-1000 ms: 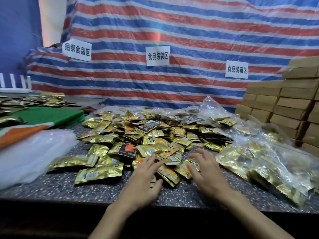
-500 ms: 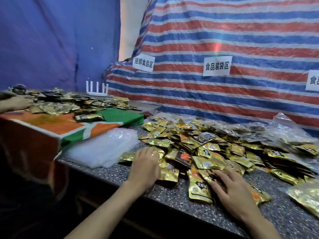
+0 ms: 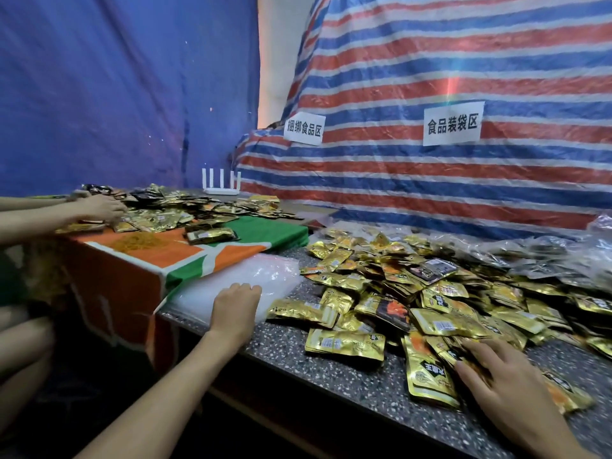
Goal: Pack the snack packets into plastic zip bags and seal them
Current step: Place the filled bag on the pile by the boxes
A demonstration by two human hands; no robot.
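Left hand (image 3: pixel 236 304) lies on the stack of clear zip bags (image 3: pixel 265 276), at 9 o'clock from the packet heap and near the front edge of the tabletop (image 3: pixel 331 369). Its fingers bend down over the top bag and the tips are hidden. Cannot tell if they pinch a bag or just rest there.

Right hand (image 3: pixel 496 382) is at 5 o'clock, palm down. Its fingers (image 3: pixel 480 347) are spread and fairly straight, pressing on gold packets at the heap's near rim. Nothing is gripped. This hand is slightly blurred.

Snack packets (image 3: pixel 430 293) lie loose in a big gold foil heap across the dark speckled tabletop, from centre out to 3 o'clock, with a few dark-faced ones mixed in. Filled clear bags (image 3: pixel 546 256) lie at 2 o'clock, behind the heap and touching it, with packets inside. Their seals are unreadable.

Orange-green cloth (image 3: pixel 159 256) at 10 o'clock covers a neighbouring surface. Its edge is right by the zip bag stack; touching or not, cannot tell. A second pile of packets (image 3: pixel 159 213) lies on the cloth, with another person's hands (image 3: pixel 99 207) in it at 9 o'clock.

White router (image 3: pixel 221 182) stands at 11 o'clock with four antennas upright. Striped tarp (image 3: pixel 430 200) hangs behind from 12 to 3 o'clock and carries two paper signs (image 3: pixel 304 129). Blue tarp (image 3: pixel 99 94) hangs from 9 to 11 o'clock.
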